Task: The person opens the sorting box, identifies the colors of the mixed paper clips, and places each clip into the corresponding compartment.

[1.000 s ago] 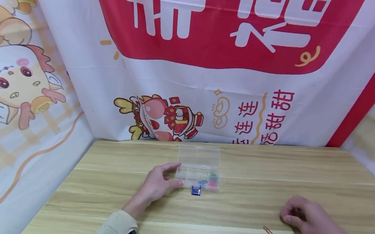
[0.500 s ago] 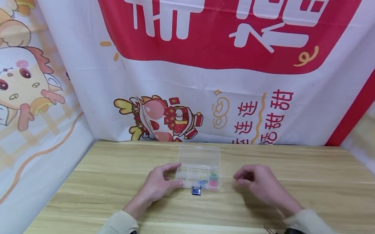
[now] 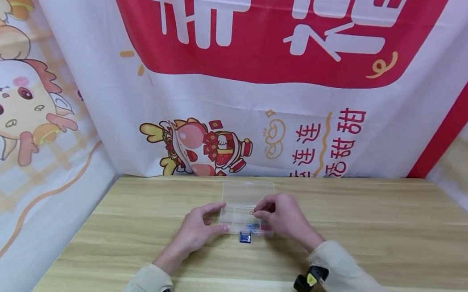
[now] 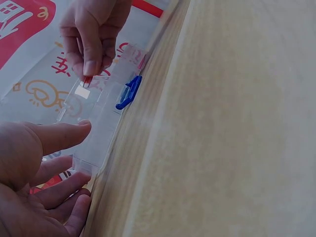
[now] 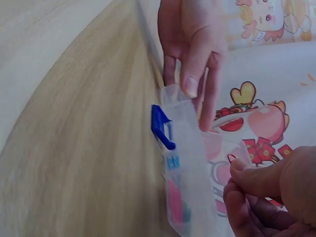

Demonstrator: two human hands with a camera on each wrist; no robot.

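Observation:
A clear compartment box [image 3: 226,215] lies on the table, its lid [image 3: 241,193] raised at the back. My left hand [image 3: 197,224] grips its left end, thumb at the front and fingers behind. Over the middle compartments, my right hand [image 3: 284,216] pinches a red paper clip [image 5: 231,157] between thumb and index finger. The blue latch [image 3: 245,238] hangs down at the box's front edge. Blue clips [image 5: 173,162], pink clips [image 5: 175,197] and green clips [image 5: 186,212] lie in right-hand compartments, partly covered by my right hand in the head view.
The wooden table [image 3: 154,194] meets a printed cloth [image 3: 205,95] hanging along the back. Another cloth [image 3: 48,152] hangs on the left. My right sleeve [image 3: 343,269] crosses the table's right front part.
My right hand has come left and inward from the table's right side to above the box, carrying the red paper clip. My left hand stays at the box's left end.

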